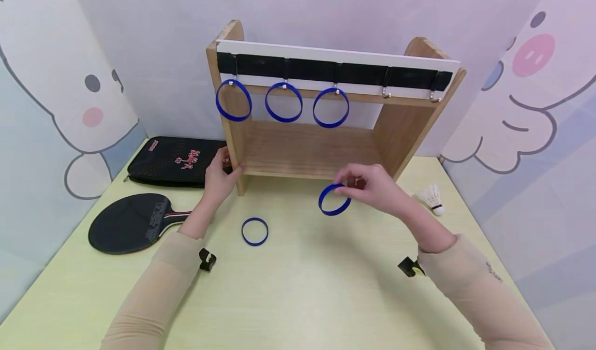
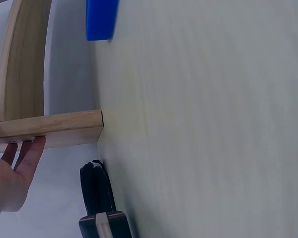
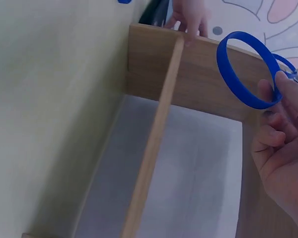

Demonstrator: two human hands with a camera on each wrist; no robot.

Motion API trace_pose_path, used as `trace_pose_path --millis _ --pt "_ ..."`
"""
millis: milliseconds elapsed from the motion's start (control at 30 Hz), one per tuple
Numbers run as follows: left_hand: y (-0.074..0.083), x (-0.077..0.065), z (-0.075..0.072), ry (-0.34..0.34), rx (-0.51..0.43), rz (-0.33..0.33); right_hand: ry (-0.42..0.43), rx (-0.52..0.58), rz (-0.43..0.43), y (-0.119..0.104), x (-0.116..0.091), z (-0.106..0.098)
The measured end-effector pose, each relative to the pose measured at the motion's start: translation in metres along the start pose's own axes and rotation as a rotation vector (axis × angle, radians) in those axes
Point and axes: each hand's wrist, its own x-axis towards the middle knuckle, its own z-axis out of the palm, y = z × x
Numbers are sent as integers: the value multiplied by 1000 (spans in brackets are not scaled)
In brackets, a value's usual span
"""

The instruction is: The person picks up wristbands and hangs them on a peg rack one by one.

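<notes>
My right hand [image 1: 374, 189] pinches a blue ring [image 1: 331, 213] between thumb and fingers, in front of the wooden rack's [image 1: 307, 150] lower shelf. The right wrist view shows this ring [image 3: 231, 82] upright, its band at the fingertips. With thumb and fingers on either side, my left hand [image 1: 220, 179] grips the rack's left side panel [image 2: 72, 130]. Along the rack's top, the three left hooks each carry a hanging blue ring [image 1: 331, 126], while the two right hooks [image 1: 386, 92] are bare. Another blue ring [image 1: 254, 244] lies flat on the table.
Left of the rack lies a black zip case [image 1: 163, 158], with a table tennis bat [image 1: 130, 223] in front of it. A shuttlecock [image 1: 433, 200] rests on the table [image 1: 298, 298] at the right. Walls with cartoon drawings [image 1: 526, 101] enclose the back and sides.
</notes>
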Motion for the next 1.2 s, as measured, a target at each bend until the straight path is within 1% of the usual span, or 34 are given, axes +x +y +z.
trace_pose_path --millis 167,300,433,533,700,833,900,967,1000,1067,1200 --pt "-1 1 0 1 5 -5 60 -45 -40 -9 -1 -19" --pt "-1 0 0 0 6 3 145 -68 -97 -16 -3 -37" --pt "0 -1 -1 -2 8 -12 240 -67 -137 -24 -3 -54" --pt "1 -1 -1 -4 10 -22 303 -64 -147 -29 -3 -66" --pt "0 0 0 -8 8 -14 405 -65 -173 -35 -1 -85" --pt "1 0 -1 -4 5 -9 477 -52 -198 -42 5 -101" --pt "2 0 -1 -4 3 -7 504 -71 -203 -45 9 -107" --pt "2 0 -1 -4 2 -5 524 -104 -199 -47 13 -112" --pt "2 -1 -2 -3 1 -7 536 -130 -183 -48 15 -115" --pt "2 -1 -2 -4 3 -8 557 -188 -141 -49 20 -119" --pt "1 -1 -1 -10 3 -19 575 -264 -50 -47 28 -125"
